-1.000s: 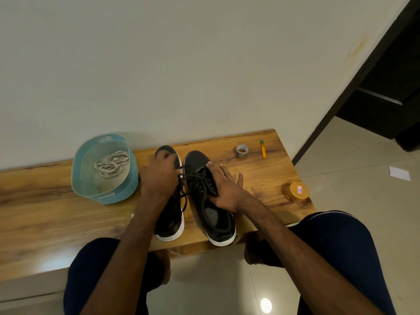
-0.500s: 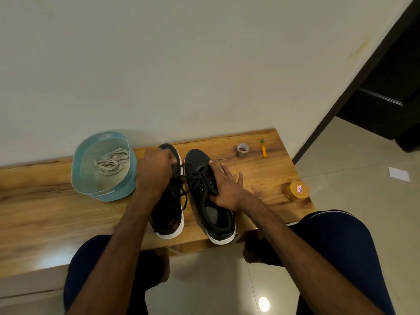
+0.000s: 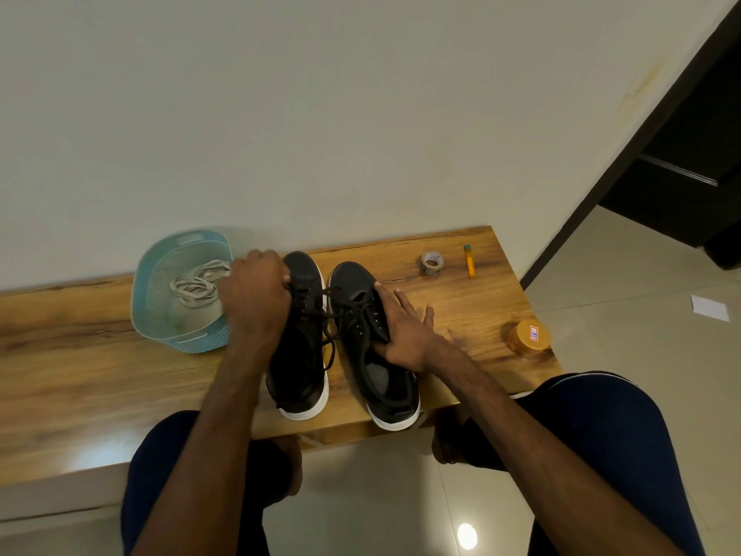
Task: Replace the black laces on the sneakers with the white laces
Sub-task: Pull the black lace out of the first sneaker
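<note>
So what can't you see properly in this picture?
Whether the left grip holds a lace: head view, its knuckles cover the fingertips.
Left sneaker, outer side: head view, under that grip.
Yellow jar, label: head view, too small to read.
White laces: head view, blurred, partly behind the grip.

From the shoes (image 3: 351, 280), the wall (image 3: 320, 134) closes off 12 o'clock. A basket (image 3: 192, 343) crowds 10, a tape roll (image 3: 432, 264) and pen (image 3: 469, 262) sit at 1, and a jar (image 3: 529, 338) at 3. Bare counter (image 3: 100, 375) lies open at 8, and between shoes and jar.
</note>
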Tool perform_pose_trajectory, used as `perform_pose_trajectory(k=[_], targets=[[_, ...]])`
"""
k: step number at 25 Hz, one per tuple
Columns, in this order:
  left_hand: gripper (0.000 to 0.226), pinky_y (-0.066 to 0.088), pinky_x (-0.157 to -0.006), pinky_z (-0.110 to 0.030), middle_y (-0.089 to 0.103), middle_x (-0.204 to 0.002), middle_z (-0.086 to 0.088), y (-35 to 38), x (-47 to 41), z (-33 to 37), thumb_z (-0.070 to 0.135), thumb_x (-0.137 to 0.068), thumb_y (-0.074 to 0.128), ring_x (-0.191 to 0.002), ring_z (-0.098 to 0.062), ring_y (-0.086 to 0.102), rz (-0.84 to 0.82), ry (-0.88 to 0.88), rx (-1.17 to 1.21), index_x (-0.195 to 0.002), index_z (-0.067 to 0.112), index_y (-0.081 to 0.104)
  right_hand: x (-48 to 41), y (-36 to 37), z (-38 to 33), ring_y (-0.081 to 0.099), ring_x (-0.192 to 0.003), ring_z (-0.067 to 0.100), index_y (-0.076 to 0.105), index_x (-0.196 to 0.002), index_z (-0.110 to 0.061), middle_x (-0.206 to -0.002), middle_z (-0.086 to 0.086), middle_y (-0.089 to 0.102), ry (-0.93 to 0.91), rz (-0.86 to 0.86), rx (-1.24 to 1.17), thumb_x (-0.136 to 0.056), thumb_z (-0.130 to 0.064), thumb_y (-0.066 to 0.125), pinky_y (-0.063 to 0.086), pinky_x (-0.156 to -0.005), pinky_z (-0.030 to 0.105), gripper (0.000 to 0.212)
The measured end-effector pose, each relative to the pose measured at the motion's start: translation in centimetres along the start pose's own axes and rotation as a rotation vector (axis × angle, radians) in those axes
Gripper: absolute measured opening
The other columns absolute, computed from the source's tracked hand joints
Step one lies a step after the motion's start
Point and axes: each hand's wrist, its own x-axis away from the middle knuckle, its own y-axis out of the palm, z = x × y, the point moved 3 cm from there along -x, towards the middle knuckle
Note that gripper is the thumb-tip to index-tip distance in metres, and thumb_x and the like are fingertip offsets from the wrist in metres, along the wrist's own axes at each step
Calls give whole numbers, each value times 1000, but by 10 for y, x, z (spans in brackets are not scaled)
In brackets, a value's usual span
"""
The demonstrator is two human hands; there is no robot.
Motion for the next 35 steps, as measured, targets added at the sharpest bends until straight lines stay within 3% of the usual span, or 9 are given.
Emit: perform_pose_trajectory(k=[5, 9, 13, 16, 21, 23, 25, 30, 35], targets=[[14, 43, -73, -39, 67, -102, -14, 1, 4, -32, 19, -91, 59, -95, -37, 65, -184, -172, -76, -99, 14, 70, 2, -6, -8, -5, -153, 23, 1, -158, -25, -166, -1, 6, -51, -2, -11, -85, -40, 70, -10, -111, 69, 101], [19, 40, -71, -35, 68, -102, -11, 6, 17, -10, 30, -95, 60, -95, -31, 65, -333, -46, -45, -101, 13, 65, 3, -25, -22, 18, -147, 18, 47, -140, -29, -157, -7, 31, -125, 110, 82, -89, -35, 66, 3, -115, 69, 54], [15, 48, -72, -32, 67, -91, 4, 1, 24, 12, 38, -90, 67, -89, -17, 62, -413, 165, 165, -94, 23, 66, 0, -23, -31, 31, -139, 20, 54, -132, -25, -143, -2, 45, -171, 185, 332, -94, -31, 56, 7, -116, 66, 38], [39, 46, -76, -33, 57, -110, 3, 7, 23, 23, 43, -81, 75, -107, -17, 52, -354, 315, 102, -113, 27, 59, -7, -16, -32, 40, -128, 22, 57, -113, -23, -129, 1, 47, -156, 205, 368, -91, -29, 59, 12, -115, 62, 22], [74, 47, -89, -40, 42, -130, -2, 38, 23, 47, 50, -71, 81, -124, -21, 40, -517, 390, 25, -135, 27, 49, -7, -14, -21, 56, -95, 17, 55, -90, -16, -99, 0, 61, -37, 350, -352, -99, -23, 53, 43, -81, 26, 10], [79, 48, -91, -38, 38, -131, -3, 44, 25, 53, 55, -69, 80, -122, -22, 38, -463, 417, -40, -136, 26, 47, -7, -19, -14, 65, -95, 19, 59, -90, -12, -96, 7, 70, 158, 393, -778, -100, -25, 51, 49, -80, 26, 18], [84, 45, -94, -38, 35, -132, -4, 43, 25, 54, 60, -67, 79, -121, -22, 36, -410, 434, -68, -136, 26, 46, -10, -22, -11, 66, -99, 21, 60, -88, -12, -99, 12, 71, 218, 339, -886, -100, -29, 51, 48, -79, 32, 23], [75, 46, -96, -44, 54, -132, -5, 30, 15, 31, 54, -78, 74, -122, -25, 51, -409, 279, -68, -138, 21, 42, -16, -37, -22, 57, -88, 15, 63, -94, -22, -93, -4, 62, -156, 177, -20, -91, -42, 64, 49, -76, 35, 20], [86, 36, -103, -46, 35, -143, -5, 34, 20, 39, 67, -69, 74, -132, -25, 33, -383, 392, -12, -140, 30, 45, -21, -35, -29, 58, -87, 18, 67, -97, -18, -94, 0, 64, -154, 119, 230, -94, -32, 63, 44, -74, 34, 15]])
